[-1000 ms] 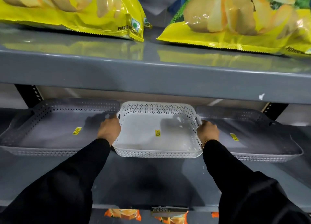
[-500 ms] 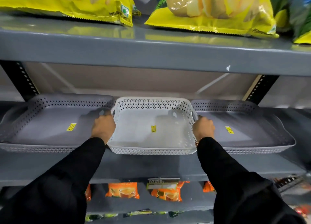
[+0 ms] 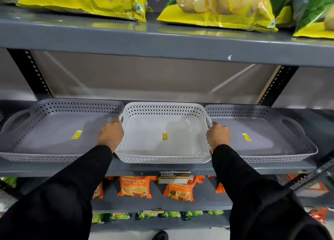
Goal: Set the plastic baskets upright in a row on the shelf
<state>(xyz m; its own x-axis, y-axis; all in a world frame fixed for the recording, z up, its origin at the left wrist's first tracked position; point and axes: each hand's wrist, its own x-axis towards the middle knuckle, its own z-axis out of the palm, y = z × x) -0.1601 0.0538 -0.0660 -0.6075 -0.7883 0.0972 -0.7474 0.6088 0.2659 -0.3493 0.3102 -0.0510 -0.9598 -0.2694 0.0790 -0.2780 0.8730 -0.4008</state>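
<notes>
Grey shelf (image 3: 162, 167) carries three baskets in a row, open side up: grey basket (image 3: 54, 140) left, white basket (image 3: 164, 136) centre, second grey basket (image 3: 267, 142) right, sides touching. Left hand (image 3: 111, 134) and right hand (image 3: 218, 136) each curl closed on a white basket side handle. Yellow sticker (image 3: 164, 136) on its floor

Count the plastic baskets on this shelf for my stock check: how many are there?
3, in a row: a grey perforated plastic basket on the left, a white perforated plastic basket in the middle, another grey one on the right. None appears hidden.
</notes>
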